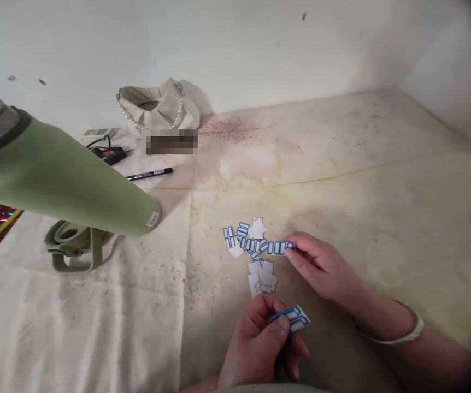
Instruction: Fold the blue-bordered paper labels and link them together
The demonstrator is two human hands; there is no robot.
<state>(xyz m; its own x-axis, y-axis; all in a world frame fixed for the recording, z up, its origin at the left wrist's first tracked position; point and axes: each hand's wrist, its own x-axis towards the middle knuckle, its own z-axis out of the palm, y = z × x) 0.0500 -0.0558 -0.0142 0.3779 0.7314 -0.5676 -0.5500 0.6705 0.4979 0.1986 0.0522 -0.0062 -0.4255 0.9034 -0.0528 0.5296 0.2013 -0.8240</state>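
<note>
My left hand [260, 338] is closed around a few small white paper cards [299, 318] with blue outlined shapes, its thumb pressed on top. My right hand [321, 265] pinches the end of a similar blue-and-white card [277, 248] between thumb and fingers. That card's far end meets a cluster of blue-outlined paper pieces [250, 244] on the table. Nearer to me, in front of my left hand, lie overlapping white pieces [265, 273], a few with small dark marks. Another blank white piece [257, 228] sits behind the cluster.
A tall green tumbler [80, 174] stands at the left, beside a green lid with a loop handle [74, 245]. Toward the wall are a pen [151, 174], a black cable [110, 153] and a cream handbag with a pearl strap [165, 103]. A creased cream cloth [137, 305] covers the table.
</note>
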